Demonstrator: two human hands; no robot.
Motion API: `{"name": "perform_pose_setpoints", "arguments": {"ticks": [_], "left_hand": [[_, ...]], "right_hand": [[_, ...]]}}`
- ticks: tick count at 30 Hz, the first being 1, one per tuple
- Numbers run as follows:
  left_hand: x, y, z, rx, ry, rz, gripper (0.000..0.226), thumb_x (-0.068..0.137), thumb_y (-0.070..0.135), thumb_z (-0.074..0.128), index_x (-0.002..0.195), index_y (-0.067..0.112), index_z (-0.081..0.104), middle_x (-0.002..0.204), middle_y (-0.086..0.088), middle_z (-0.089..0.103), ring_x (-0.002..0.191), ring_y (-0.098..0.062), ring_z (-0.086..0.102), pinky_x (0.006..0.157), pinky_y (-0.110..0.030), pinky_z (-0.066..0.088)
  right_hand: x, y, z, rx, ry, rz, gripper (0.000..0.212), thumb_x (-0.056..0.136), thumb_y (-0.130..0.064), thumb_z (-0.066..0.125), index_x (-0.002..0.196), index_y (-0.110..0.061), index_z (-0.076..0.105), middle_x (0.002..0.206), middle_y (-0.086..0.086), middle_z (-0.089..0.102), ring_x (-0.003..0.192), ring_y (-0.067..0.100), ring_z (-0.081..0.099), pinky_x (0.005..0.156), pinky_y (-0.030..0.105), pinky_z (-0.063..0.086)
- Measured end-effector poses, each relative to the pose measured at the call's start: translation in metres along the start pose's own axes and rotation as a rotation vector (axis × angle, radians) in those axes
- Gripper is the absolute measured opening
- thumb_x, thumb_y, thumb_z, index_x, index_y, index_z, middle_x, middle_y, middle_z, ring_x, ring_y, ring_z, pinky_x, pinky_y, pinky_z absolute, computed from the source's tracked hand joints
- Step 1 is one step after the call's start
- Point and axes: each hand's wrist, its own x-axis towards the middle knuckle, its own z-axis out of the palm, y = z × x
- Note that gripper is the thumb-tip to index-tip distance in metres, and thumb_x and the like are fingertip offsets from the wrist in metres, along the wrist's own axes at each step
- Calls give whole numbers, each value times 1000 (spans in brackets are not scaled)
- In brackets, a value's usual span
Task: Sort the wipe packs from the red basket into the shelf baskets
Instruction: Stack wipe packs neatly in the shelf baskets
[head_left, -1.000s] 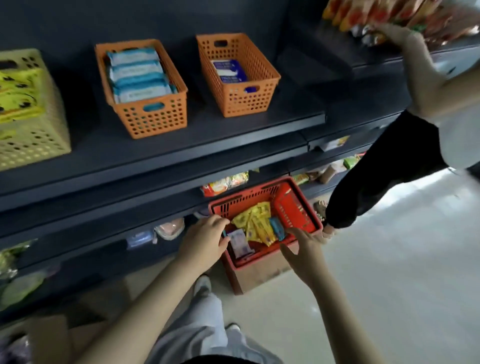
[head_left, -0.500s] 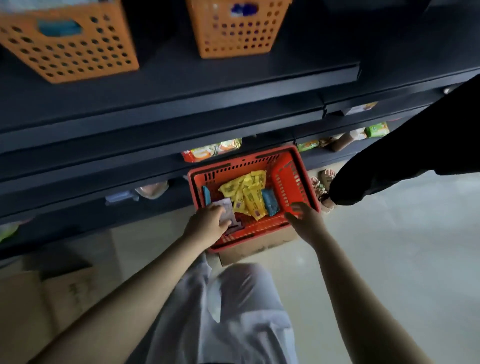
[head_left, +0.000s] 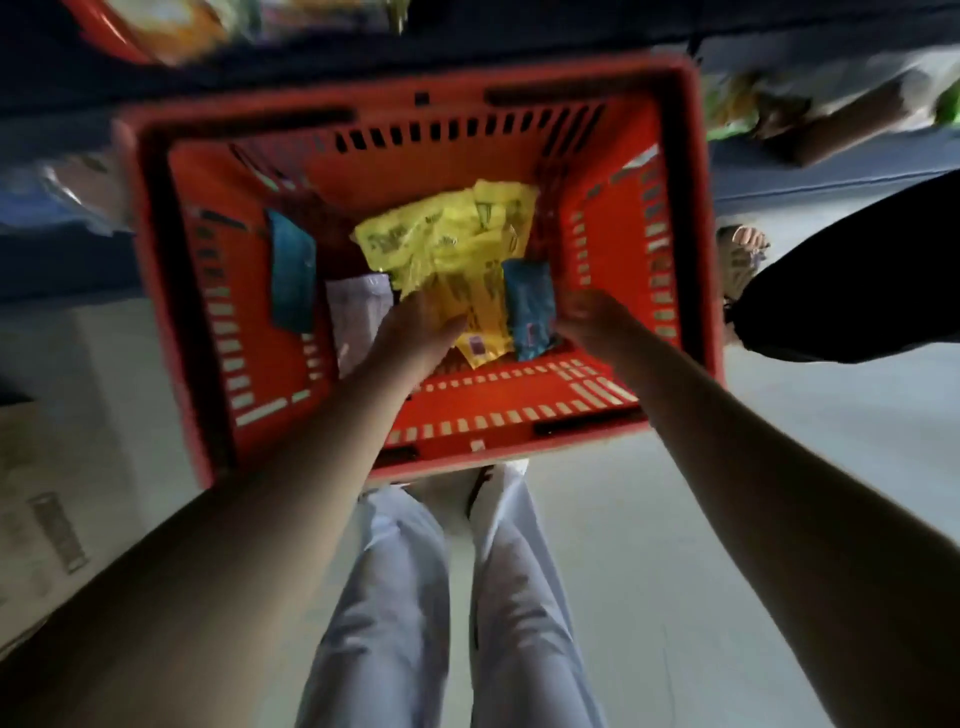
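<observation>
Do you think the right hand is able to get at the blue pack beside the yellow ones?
Probably yes: the right hand sits just beside the blue pack inside the red basket, with nothing between them.

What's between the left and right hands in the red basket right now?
Head view: the near end of the yellow packs and a teal pack lie between the left hand and the right hand.

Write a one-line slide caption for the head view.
Left hand on the yellow wipe packs, right hand beside a teal pack, both inside the red basket; blur hides the grips.
</observation>
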Motion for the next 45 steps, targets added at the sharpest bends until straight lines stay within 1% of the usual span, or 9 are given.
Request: {"name": "perform_pose_setpoints", "arguments": {"ticks": [5,9,13,16,21,29,34,41,45], "left_hand": [[38,-3,25,-242,114,-151,55,87,34,71,129,9,47,127,-9,58,114,-24,57,93,-36,49],[42,-3,34,-446,178,-236,43,85,28,73,115,18,44,106,0,62,90,-12,62,56,-14,47],[30,-1,33,-553,159,-250,50,86,26,73,121,14,40,107,-9,62,76,-18,67,46,-23,54],[25,0,27,-573,104,-259,45,87,31,71,118,17,40,105,-14,65,74,-35,70,51,-40,58],[12,-9,11,-539,-7,-148,19,94,32,61,102,15,65,93,-10,71,82,-26,72,71,-44,59],[-54,-7,-57,-665,248,-164,31,71,53,73,74,22,73,78,-1,73,83,-25,70,80,-45,54],[-144,43,-128,-900,261,-109,14,77,44,76,86,33,75,95,1,76,95,-23,72,88,-47,56],[-305,136,-211,-1190,423,88,32,95,32,57,125,21,58,120,-5,69,107,-23,67,86,-43,55],[-362,155,-254,-1360,476,144,30,98,36,52,118,17,62,111,-7,73,96,-23,72,72,-39,59]], "right_hand": [[56,-5,6,-63,-114,-26,49,96,-18,59,140,-4,45,136,21,53,122,33,54,106,44,43],[67,-7,16,-159,-52,-45,43,97,-24,56,134,-3,51,126,22,60,110,30,60,95,39,49],[65,0,21,-116,-2,-42,48,91,-23,66,131,-2,51,127,21,59,111,31,59,94,40,48],[58,3,25,-56,1,-9,56,82,-21,76,128,-4,50,124,17,58,108,30,59,80,41,54],[46,2,20,31,98,-75,48,73,-24,84,104,-9,53,99,9,61,89,23,59,72,36,52],[-51,-45,-25,607,321,-230,19,80,-2,74,97,-6,67,78,-10,71,67,-4,66,63,16,51],[-168,-101,-69,1006,49,-256,26,86,-13,67,111,-11,67,114,16,69,101,34,68,84,52,56],[-318,-193,-143,980,-72,-390,24,94,-16,61,115,-7,66,117,15,69,101,30,69,79,45,59],[-372,-255,-145,1005,-152,-394,23,94,-35,60,106,-16,65,108,4,73,91,19,72,71,42,60]]}}
